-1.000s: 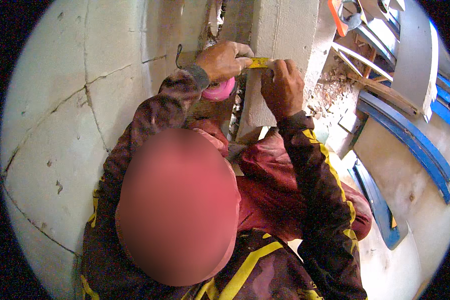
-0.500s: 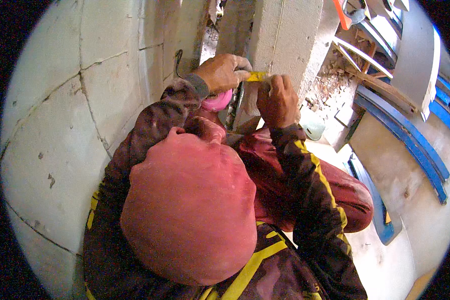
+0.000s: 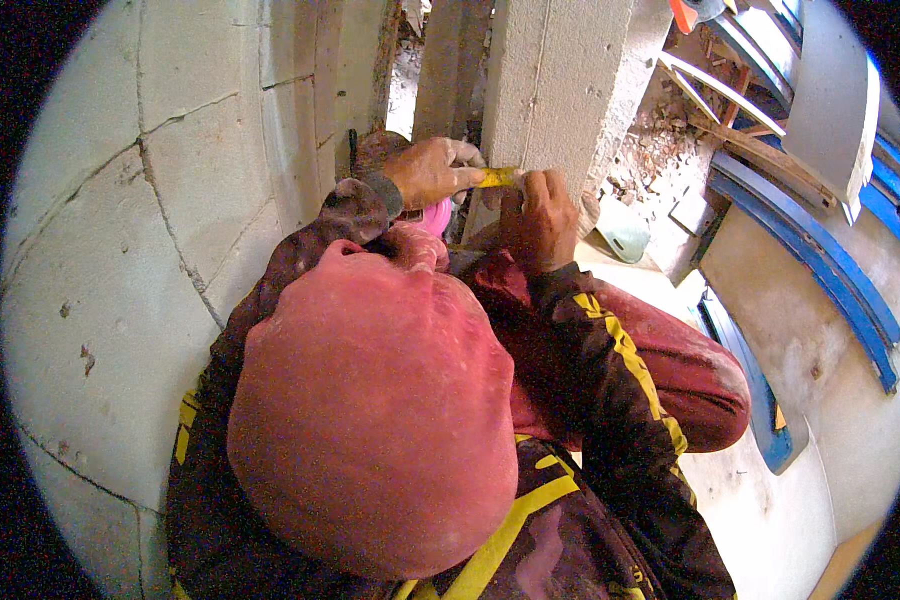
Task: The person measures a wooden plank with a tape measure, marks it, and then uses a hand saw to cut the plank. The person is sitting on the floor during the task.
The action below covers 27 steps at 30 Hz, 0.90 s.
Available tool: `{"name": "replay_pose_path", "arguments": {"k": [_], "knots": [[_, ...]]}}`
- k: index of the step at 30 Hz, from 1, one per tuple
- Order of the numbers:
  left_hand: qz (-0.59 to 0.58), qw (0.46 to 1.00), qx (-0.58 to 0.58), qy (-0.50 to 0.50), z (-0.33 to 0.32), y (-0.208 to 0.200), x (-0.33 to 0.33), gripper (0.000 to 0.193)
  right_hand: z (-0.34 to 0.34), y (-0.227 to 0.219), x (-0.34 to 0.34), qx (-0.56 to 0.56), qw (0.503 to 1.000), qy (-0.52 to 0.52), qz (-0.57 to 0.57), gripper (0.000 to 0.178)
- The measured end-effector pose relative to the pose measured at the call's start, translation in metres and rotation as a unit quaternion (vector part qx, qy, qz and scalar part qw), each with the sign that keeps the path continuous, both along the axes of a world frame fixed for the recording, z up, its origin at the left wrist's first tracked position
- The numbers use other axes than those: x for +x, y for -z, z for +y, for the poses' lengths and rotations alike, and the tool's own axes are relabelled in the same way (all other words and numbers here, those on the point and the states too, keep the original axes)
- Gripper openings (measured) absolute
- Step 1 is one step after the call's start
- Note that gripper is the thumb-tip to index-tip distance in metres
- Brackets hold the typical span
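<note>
My left hand pinches a short yellow strip, which looks like the blade of a tape measure, against the rough grey concrete post. At the strip's other end my right hand is closed, its fingertips on the end of the tape. The stretch between the hands lies roughly level across the lower post. Below my left hand shows a pink thing, partly covered; its kind is unclear. Dusty red cloth, rounded like a raised knee, fills the middle and hides what lies beneath it.
A jointed block wall runs close along the left. To the right lie blue-edged boards, wooden strips and rubble. A pale green rounded thing lies beside my right hand. An orange-handled tool shows at the top.
The view has shifted slightly, so the post and both hands appear a little farther left. Both hands still hold the tape against the post.
</note>
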State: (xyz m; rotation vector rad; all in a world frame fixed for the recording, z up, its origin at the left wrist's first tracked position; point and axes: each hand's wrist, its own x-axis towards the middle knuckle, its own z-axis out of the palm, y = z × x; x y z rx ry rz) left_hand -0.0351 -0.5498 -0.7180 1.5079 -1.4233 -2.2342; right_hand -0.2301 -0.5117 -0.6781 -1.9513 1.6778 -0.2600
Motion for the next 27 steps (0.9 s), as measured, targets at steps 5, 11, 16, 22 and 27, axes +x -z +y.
{"name": "replay_pose_path", "arguments": {"k": [5,11,16,22,27], "knots": [[0.024,0.999,-0.017,0.042,0.016,0.009,0.003,0.03,0.019,-0.007,0.0,0.027,1.0,0.006,0.0,0.013],[0.064,0.982,0.001,0.179,0.018,0.022,-0.004,0.036,0.03,-0.028,-0.003,0.122,0.992,0.005,0.027,0.015],[0.094,0.97,-0.044,0.219,-0.01,0.006,0.01,0.042,-0.029,-0.058,-0.003,0.128,0.991,-0.016,-0.023,0.021],[0.193,0.972,-0.069,-0.117,-0.098,-0.056,0.042,0.076,-0.144,-0.115,0.019,0.024,0.952,0.037,-0.303,0.066],[0.197,0.909,-0.25,-0.268,-0.157,-0.131,0.026,0.089,-0.169,-0.154,0.053,0.131,0.867,0.012,-0.481,0.106]]}}
